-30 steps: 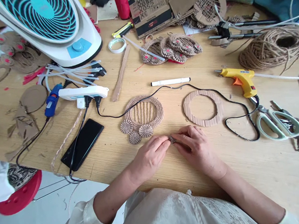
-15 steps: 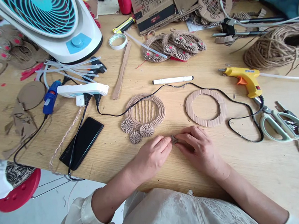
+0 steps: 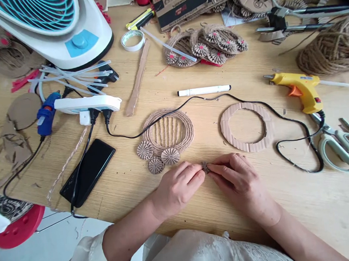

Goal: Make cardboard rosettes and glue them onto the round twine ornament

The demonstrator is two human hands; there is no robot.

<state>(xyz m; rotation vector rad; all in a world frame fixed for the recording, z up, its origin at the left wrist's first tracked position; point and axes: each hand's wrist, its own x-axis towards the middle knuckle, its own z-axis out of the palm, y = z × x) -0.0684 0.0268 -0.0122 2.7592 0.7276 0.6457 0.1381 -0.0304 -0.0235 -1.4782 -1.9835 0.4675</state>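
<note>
Between my fingertips is a small corrugated cardboard rosette (image 3: 205, 167), just above or on the table. My left hand (image 3: 180, 186) pinches its left side, and my right hand (image 3: 237, 176) pinches its right side; the fingers cover part of it. Up and to the left lies a twine-wrapped ring (image 3: 189, 135) with strands strung across its opening. Three finished-looking rosettes (image 3: 170, 156) rest at its lower left edge. A bare cardboard ring (image 3: 226, 129) lies flat beyond my right hand.
A yellow glue gun (image 3: 301, 88) and scissors (image 3: 340, 150) lie at right. A black cord (image 3: 249, 102) crosses the table to a white power strip (image 3: 87, 103). A phone (image 3: 88, 170), marker (image 3: 204, 90), fan (image 3: 90, 39) and twine ball (image 3: 325, 50) are around.
The view has shifted slightly closer, so the table things sit a little differently in it. Both hands keep pinching the small rosette, with hardly any change in their grip.
</note>
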